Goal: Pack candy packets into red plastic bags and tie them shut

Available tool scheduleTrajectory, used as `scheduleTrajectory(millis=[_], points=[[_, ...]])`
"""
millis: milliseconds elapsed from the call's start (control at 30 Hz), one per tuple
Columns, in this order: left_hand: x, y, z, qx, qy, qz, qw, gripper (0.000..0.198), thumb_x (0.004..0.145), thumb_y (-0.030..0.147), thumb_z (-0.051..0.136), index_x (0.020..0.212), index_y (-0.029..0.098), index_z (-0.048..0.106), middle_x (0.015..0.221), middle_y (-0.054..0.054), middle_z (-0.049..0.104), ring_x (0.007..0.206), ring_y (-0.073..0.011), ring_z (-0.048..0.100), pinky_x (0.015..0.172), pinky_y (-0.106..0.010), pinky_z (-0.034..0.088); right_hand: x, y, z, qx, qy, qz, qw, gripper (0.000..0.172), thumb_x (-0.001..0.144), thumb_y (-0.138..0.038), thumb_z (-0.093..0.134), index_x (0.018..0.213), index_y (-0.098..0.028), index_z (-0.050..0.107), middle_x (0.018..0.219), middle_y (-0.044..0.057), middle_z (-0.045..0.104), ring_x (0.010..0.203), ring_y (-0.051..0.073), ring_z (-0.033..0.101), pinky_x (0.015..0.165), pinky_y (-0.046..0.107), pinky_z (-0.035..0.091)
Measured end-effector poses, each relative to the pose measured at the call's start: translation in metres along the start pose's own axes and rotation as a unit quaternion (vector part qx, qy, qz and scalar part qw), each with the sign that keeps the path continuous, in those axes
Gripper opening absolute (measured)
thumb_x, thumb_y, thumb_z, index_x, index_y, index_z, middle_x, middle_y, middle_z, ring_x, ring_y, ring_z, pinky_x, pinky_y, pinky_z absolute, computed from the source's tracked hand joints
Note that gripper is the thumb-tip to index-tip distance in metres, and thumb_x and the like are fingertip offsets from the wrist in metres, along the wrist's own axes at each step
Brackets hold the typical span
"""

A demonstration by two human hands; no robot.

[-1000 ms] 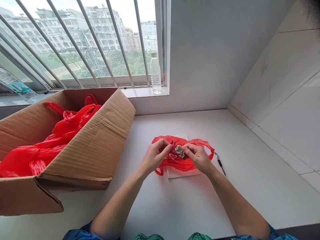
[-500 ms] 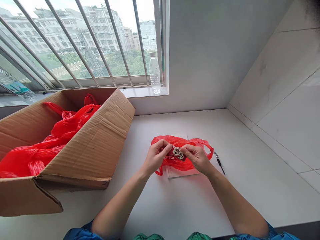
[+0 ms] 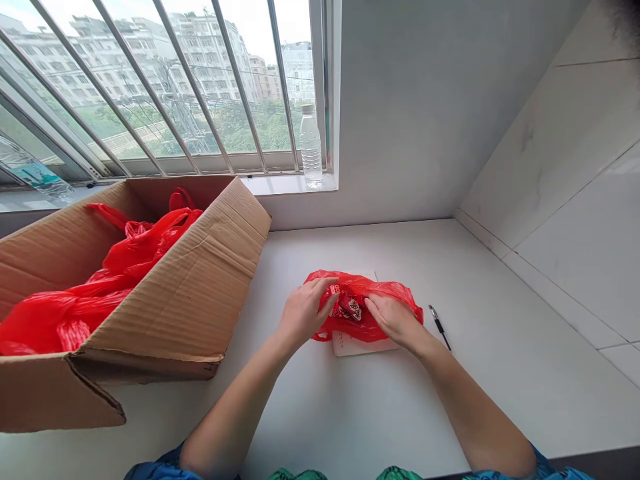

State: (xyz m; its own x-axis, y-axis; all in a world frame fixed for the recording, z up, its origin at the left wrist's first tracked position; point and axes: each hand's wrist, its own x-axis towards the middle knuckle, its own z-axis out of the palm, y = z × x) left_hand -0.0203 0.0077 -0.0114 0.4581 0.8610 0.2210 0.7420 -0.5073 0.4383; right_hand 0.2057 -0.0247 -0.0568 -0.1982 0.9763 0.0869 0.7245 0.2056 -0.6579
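Note:
A thin red plastic bag [image 3: 373,327] lies spread on top of a white booklet [image 3: 350,347], whose front edge sticks out below. Inside the bag's mouth is a small dark-red packet [image 3: 349,307] with white and black characters. My left hand [image 3: 307,310] is at the bag's left side, thumb apart from the stretched fingers, near the packet. From the right, my right hand [image 3: 395,317] reaches into the bag with its thumb pointing left and its fingers extended. Red film partly covers those fingers. Neither hand grips the packet.
At left stands an open cardboard box [image 3: 200,287] with red plastic bags [image 3: 135,260] inside. A black pen [image 3: 439,327] lies on the white table [image 3: 320,413] right of the bag. A clear bottle [image 3: 311,150] stands on the sill; another bottle [image 3: 37,177] leans further left.
Both hands have let go of the packet, which now sits lower and tilted in the bag. My fingers have spread, and the bag's right handle loop has folded in.

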Motion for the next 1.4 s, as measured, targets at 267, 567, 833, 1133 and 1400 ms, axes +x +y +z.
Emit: scheduleTrajectory(millis=[267, 567, 833, 1133, 1400], points=[[0.0, -0.008, 0.013, 0.026, -0.022, 0.037, 0.999, 0.033, 0.099, 0.036, 0.045, 0.129, 0.028, 0.059, 0.132, -0.005, 0.063, 0.11, -0.0233, 0.064, 0.091, -0.037, 0.049, 0.007, 0.021, 0.013, -0.146, -0.019, 0.037, 0.988, 0.037, 0.086, -0.007, 0.047, 0.115, -0.022, 0.066, 0.093, 0.007, 0.072, 0.074, 0.022, 0.064, 0.058, 0.03, 0.038], [-0.001, -0.007, 0.011, 0.04, -0.047, 0.043, 0.997, 0.034, 0.098, 0.036, 0.047, 0.129, 0.028, 0.059, 0.135, -0.006, 0.062, 0.112, -0.0235, 0.063, 0.091, -0.037, 0.049, 0.004, 0.019, 0.003, -0.113, 0.036, 0.026, 0.993, 0.027, 0.093, -0.012, 0.043, 0.1, -0.022, 0.067, 0.082, 0.006, 0.07, 0.07, 0.02, 0.061, 0.064, 0.03, 0.042], [-0.001, -0.012, 0.015, 0.014, -0.092, 0.061, 0.994, 0.04, 0.093, 0.03, 0.049, 0.131, 0.028, 0.06, 0.078, -0.003, 0.073, 0.078, -0.0233, 0.064, 0.092, -0.041, 0.045, 0.007, 0.014, 0.011, -0.253, 0.016, 0.064, 0.965, 0.028, 0.095, -0.015, 0.045, 0.114, -0.017, 0.066, 0.09, 0.013, 0.072, 0.08, 0.026, 0.067, 0.061, 0.031, 0.04], [-0.001, -0.007, 0.012, 0.01, -0.036, 0.051, 0.998, 0.017, 0.092, 0.03, 0.052, 0.098, 0.026, 0.068, 0.086, -0.004, 0.073, 0.08, -0.0212, 0.065, 0.087, -0.036, 0.044, 0.002, 0.0, 0.001, 0.157, 0.105, 0.033, 0.981, 0.029, 0.099, -0.035, 0.047, 0.12, -0.023, 0.063, 0.116, 0.009, 0.071, 0.105, 0.025, 0.067, 0.089, 0.04, 0.053], [-0.004, 0.014, 0.006, -0.044, -0.026, 0.003, 0.999, 0.04, 0.09, 0.055, 0.058, 0.12, 0.029, 0.058, 0.091, 0.001, 0.073, 0.075, -0.0181, 0.065, 0.06, -0.027, 0.042, -0.004, -0.021, -0.001, 0.486, 0.004, 0.033, 0.873, 0.039, 0.092, -0.044, 0.063, 0.127, -0.027, 0.06, 0.136, 0.007, 0.061, 0.127, 0.023, 0.057, 0.106, 0.042, 0.051]])
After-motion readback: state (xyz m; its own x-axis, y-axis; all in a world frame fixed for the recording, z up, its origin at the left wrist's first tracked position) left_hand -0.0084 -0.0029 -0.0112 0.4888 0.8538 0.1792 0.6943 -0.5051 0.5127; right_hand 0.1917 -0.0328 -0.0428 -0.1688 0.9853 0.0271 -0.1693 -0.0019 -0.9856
